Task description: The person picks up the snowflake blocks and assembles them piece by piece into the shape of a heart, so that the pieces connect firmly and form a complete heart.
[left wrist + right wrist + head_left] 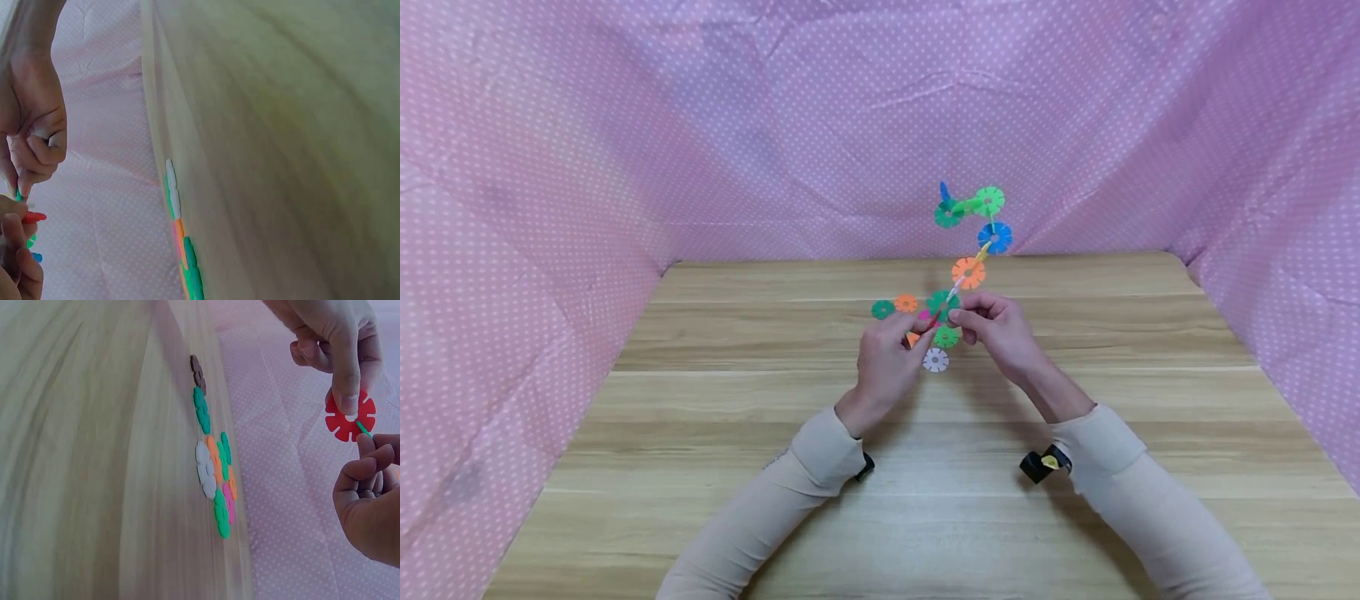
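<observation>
My left hand [886,354] pinches a red slotted plastic disc [350,419] between thumb and fingers. The right hand [1003,333] pinches a dark green slotted disc [942,306], the lower end of a chain of interlocked discs. Seen in the right wrist view, the green disc's edge meets the rim of the red one; how deep it sits in a slot I cannot tell. Above the hands the chain rises through an orange disc [968,272], a blue disc [995,237] and a light green disc [990,201], then bends left to another dark green disc [948,213].
Several loose discs lie flat on the wooden table [737,400] beneath the hands, among them a white disc [936,360], a green disc [946,337] and a brown disc [198,375]. Pink dotted cloth [820,125] hangs behind and beside the table.
</observation>
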Demonstrator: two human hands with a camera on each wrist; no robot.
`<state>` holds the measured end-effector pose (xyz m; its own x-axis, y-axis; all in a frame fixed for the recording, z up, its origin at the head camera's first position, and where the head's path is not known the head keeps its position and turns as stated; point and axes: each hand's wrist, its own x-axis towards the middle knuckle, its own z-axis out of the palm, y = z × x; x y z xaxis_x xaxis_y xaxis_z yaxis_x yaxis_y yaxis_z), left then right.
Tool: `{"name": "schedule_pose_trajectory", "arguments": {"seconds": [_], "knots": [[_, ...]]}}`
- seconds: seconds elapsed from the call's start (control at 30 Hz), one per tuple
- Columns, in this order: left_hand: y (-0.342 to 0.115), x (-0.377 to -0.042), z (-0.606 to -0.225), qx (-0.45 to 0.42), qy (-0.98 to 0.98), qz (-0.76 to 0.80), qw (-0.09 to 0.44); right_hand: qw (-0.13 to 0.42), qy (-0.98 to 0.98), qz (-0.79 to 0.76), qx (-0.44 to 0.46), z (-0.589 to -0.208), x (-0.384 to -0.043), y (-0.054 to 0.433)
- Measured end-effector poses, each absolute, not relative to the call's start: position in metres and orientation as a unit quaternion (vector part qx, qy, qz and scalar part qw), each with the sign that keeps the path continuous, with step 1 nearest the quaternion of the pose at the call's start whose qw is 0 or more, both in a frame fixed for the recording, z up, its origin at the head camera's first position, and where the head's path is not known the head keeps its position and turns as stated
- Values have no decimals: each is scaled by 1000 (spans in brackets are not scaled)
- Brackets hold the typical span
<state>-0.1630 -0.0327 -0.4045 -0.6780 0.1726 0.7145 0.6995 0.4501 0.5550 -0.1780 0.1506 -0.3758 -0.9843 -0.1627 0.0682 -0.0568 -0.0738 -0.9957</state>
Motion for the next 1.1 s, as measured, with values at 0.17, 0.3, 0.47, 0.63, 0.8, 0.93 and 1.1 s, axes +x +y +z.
{"name": "schedule_pose_trajectory", "arguments": {"seconds": [0.17, 0.3, 0.47, 0.63, 0.8, 0.93, 1.1], "knots": [[-33, -162, -401, -288, -808, -436, 272, 24, 698, -710, -90, -375, -179, 155], [-35, -162, -400, -295, -819, -422, 253, 33, 701, -707, -89, -376, -179, 159], [-40, -166, -398, -324, -824, -408, 222, 37, 708, -700, -92, -379, -179, 163], [-48, -167, -395, -332, -821, -424, 190, 45, 721, -685, -101, -380, -178, 167], [-55, -172, -391, -287, -825, -458, 165, 55, 736, -667, -107, -380, -177, 171], [-59, -179, -387, -238, -804, -534, 111, 57, 743, -657, -113, -379, -177, 173], [-62, -187, -384, -188, -752, -631, 41, 59, 745, -652, -126, -379, -175, 175]]}}
